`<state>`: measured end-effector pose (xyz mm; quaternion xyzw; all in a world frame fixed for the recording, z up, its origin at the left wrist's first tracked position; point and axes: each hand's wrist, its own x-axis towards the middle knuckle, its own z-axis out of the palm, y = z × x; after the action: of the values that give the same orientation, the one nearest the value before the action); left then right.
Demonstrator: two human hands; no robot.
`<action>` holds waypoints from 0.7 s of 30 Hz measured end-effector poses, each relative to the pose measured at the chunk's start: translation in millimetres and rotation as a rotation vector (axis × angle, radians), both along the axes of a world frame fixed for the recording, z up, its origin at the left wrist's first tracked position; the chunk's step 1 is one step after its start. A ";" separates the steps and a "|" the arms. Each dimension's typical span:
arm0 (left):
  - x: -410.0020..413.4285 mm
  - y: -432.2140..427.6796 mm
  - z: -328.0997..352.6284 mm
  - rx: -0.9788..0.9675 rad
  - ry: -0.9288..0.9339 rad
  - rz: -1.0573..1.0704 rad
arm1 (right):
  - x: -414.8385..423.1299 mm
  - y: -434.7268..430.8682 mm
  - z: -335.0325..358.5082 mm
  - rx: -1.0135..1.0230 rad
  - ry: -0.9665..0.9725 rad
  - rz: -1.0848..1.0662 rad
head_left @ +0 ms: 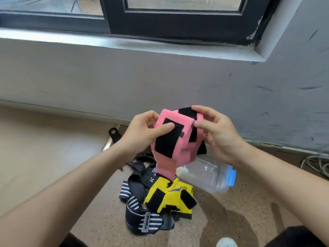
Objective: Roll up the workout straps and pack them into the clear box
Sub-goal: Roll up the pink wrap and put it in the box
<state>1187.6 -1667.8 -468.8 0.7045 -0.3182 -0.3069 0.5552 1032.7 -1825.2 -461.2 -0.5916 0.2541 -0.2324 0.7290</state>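
**Aloft, a pink strap over the heap**

Seen from the head camera, a person held a pink strap (166,166) in both bare hands above the floor (231,220), below a dark-framed window (160,15). The left hand (142,129) gripped the strap from its left side, with the thumb pressed flat on a black fastening patch (167,141) and the fingers curled behind the fabric. The right hand (219,132) pinched the strap's upper right edge between thumb and fingertips, close to a second black patch (187,112). The strap's loose end hung down between the forearms, its tip just over a yellow strap (170,193).

The yellow piece lay on the floor in a heap with several black-and-white striped straps (142,216), all of them unrolled and tangled together. The clear box (208,177) lay just beside the heap, to its right and partly hidden behind the pink strap, apparently on its side, with a blue clasp (232,177) at its right end. One more black strap (114,133) with a hole in its end lay further back, near the grey wall (89,77).
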 end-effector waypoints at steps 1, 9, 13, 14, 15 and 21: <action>1.6 1.2 6.4 -0.012 0.013 0.040 | -3.9 -3.2 2.8 0.030 -0.013 -0.065; 8.3 23.0 32.5 -0.115 0.035 0.208 | -38.4 -22.8 31.5 0.015 -0.034 -0.149; -15.1 33.0 52.2 -0.139 -0.050 0.107 | -46.4 -13.3 37.7 -0.057 0.001 -0.050; -21.0 34.9 58.9 -0.146 -0.086 0.085 | -46.3 -11.1 40.2 -0.069 0.006 -0.030; -26.8 36.6 65.8 -0.155 -0.122 0.066 | -45.9 -8.1 44.1 -0.081 0.014 -0.004; -51.2 41.3 88.9 -0.231 -0.509 -0.104 | -51.1 5.5 74.4 -0.180 0.055 0.265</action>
<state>1136.3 -1626.6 -379.9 0.6736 -0.5157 -0.1098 0.5179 981.6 -1819.7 -386.7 -0.6891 0.1722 -0.1398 0.6899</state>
